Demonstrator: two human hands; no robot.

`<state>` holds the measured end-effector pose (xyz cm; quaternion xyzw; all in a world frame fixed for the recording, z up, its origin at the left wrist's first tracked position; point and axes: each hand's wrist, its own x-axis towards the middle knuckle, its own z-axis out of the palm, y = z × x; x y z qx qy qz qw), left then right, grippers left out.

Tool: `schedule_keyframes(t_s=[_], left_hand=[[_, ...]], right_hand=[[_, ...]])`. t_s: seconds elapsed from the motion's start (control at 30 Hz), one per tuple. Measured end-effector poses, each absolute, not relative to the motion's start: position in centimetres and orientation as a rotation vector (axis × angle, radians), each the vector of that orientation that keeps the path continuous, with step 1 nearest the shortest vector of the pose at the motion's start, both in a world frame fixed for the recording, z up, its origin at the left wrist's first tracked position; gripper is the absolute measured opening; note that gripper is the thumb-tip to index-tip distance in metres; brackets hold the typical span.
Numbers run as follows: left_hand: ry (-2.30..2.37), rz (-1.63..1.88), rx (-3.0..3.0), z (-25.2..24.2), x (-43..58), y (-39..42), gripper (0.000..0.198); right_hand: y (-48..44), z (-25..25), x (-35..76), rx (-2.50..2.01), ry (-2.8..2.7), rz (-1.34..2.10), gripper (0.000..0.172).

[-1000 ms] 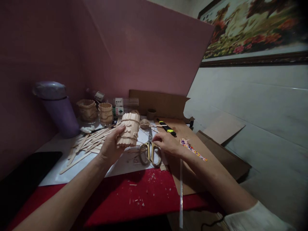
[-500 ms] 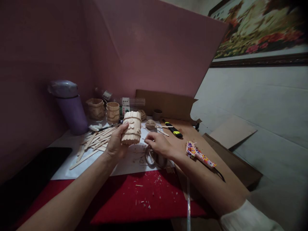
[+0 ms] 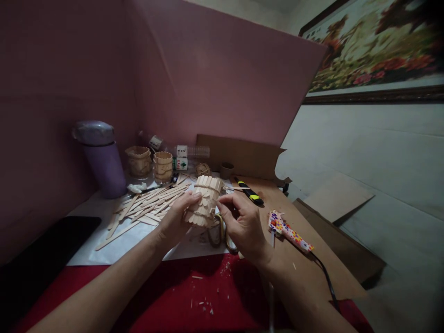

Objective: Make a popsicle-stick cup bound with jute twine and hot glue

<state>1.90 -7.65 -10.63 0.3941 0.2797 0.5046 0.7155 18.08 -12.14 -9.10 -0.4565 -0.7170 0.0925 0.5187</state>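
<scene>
Wooden sticks make up one cylinder (image 3: 208, 198), tilted above the white paper (image 3: 196, 247) near its right edge, the left hand (image 3: 176, 213) curled around it. The right hand's (image 3: 244, 224) thumb and forefinger nearly meet beside it; whether they grip anything, I cannot tell. One pair of scissors (image 3: 221, 230) lies by the paper's front edge. Near the surface's back-left corner stand two cups (image 3: 163, 167) and one purple tumbler (image 3: 104, 164).
</scene>
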Motion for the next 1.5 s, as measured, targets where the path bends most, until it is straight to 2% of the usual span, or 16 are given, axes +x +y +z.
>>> schedule_keyframes(t_s=[0.3,0.67,1.0,1.23,1.5], left_hand=[[0.639,1.062,0.935,-10.6,2.4,-8.1,0.028],[0.663,1.028,0.977,-10.0,2.6,-8.7,0.034],[0.654,1.025,0.97,-9.9,2.7,-8.8,0.037],[0.649,1.023,0.972,-9.8,2.7,-8.8,0.037],[0.638,1.026,0.978,-10.2,2.7,-8.7,0.036]], right_hand=[[-12.6,-10.4,18.6,-1.102,-1.849,0.045,0.018],[-12.6,-11.0,18.4,-0.945,-1.794,-0.063,0.012],[-12.8,-11.2,18.2,-0.965,-1.755,0.007,0.008],[-12.6,-11.3,18.4,-0.912,-1.755,-0.055,0.014],[-12.5,-11.5,18.3,-0.913,-1.772,-0.073,0.012]])
